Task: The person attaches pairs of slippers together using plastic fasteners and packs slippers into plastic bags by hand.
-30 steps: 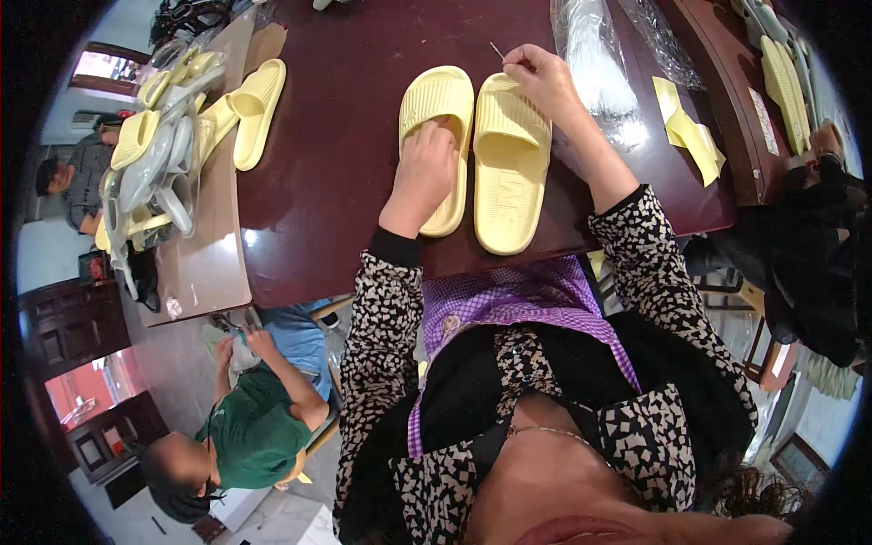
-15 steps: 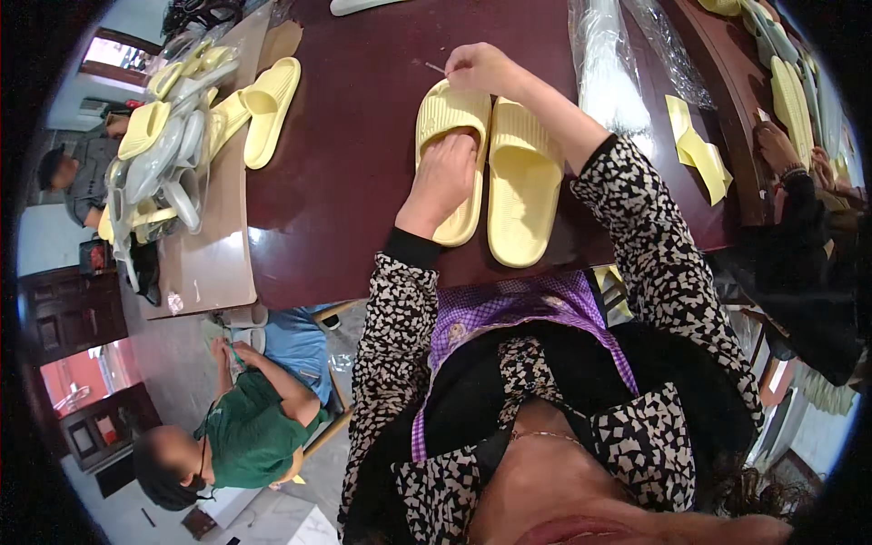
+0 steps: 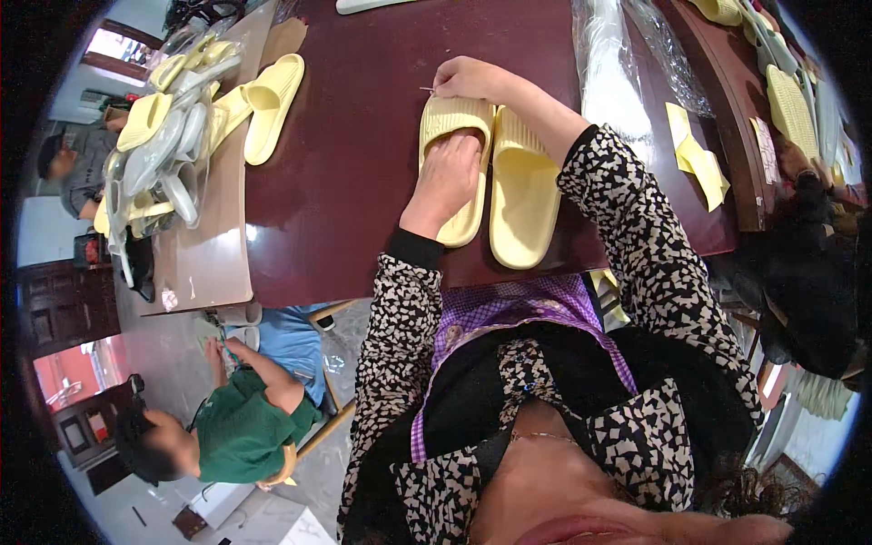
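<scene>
Two pale yellow slide sandals lie side by side on a dark red table [image 3: 363, 136]. My left hand [image 3: 450, 173] presses down on the left sandal [image 3: 454, 123], fingers tucked under its strap. My right hand [image 3: 468, 80] is pinched on a thin needle-like tool at the toe end of that sandal. The right sandal [image 3: 522, 195] lies untouched beside it.
A single yellow sandal [image 3: 268, 104] and a heap of bagged sandals [image 3: 168, 136] lie at the left. Clear plastic bags [image 3: 609, 64] and yellow paper pieces [image 3: 695, 154] are at the right. A person in green [image 3: 241, 427] crouches on the floor below left.
My right hand has moved left, from over the right sandal to the toe of the left sandal. My left hand stays on the left sandal.
</scene>
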Available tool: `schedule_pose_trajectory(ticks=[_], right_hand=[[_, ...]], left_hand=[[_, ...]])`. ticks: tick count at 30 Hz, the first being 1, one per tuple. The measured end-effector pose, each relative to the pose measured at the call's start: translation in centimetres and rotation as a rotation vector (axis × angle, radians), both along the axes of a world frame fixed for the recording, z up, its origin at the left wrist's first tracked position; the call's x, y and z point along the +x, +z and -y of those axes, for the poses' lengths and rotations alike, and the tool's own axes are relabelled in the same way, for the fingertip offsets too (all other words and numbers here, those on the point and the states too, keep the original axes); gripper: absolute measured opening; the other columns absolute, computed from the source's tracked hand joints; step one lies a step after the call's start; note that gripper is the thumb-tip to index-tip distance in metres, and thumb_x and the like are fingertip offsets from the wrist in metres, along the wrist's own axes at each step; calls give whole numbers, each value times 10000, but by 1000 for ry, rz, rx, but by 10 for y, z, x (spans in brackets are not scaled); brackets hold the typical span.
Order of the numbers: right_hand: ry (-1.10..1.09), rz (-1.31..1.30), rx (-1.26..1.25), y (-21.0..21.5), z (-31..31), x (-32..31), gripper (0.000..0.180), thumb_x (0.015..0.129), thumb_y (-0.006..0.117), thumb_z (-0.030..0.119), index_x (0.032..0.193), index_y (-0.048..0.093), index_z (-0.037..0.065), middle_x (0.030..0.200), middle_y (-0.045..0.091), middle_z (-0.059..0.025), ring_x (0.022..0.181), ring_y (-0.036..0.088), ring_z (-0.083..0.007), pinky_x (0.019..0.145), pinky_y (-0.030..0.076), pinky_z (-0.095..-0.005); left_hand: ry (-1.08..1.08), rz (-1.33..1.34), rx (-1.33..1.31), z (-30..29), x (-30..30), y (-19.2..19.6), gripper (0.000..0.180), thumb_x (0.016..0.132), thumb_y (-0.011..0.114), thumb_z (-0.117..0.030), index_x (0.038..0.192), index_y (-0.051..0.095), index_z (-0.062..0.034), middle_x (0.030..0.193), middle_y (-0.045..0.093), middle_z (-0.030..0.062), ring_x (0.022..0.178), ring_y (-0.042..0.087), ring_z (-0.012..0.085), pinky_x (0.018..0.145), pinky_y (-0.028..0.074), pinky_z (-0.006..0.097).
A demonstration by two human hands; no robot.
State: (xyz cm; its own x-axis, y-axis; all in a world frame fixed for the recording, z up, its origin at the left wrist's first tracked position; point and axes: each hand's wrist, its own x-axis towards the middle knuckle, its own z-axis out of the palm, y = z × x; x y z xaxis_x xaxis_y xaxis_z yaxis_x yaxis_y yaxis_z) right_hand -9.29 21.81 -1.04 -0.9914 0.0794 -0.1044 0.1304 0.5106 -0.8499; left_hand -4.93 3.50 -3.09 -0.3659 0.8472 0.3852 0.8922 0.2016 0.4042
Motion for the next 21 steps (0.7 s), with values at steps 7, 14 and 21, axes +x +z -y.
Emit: schedule_pose_trajectory(ticks=[7, 14, 21], right_hand=[[42, 75, 65, 11, 6, 3, 200, 780, 584, 174, 909, 645, 34, 805, 624, -67, 749, 560, -166, 695, 462, -325], [-24, 65, -53, 1, 4, 0, 192, 766, 592, 157, 897, 650, 29, 795, 622, -82, 749, 561, -170, 682, 465, -336], [-251, -235, -27, -2, -1, 3, 188, 763, 622, 104, 917, 647, 0, 789, 644, -121, 785, 611, -173, 681, 501, -327]], left_hand=[[-7, 31, 23, -1, -3, -6, 66, 825, 493, -100, 857, 494, -42, 861, 543, 148, 840, 530, 335, 746, 411, 431], [-11, 22, 26, -3, -4, -3, 66, 823, 488, -92, 851, 500, -33, 872, 550, 153, 837, 531, 340, 753, 413, 441], [1, 67, 311, 4, 4, 8, 180, 847, 513, -42, 1019, 535, 4, 957, 581, 161, 869, 578, 299, 760, 456, 355]])
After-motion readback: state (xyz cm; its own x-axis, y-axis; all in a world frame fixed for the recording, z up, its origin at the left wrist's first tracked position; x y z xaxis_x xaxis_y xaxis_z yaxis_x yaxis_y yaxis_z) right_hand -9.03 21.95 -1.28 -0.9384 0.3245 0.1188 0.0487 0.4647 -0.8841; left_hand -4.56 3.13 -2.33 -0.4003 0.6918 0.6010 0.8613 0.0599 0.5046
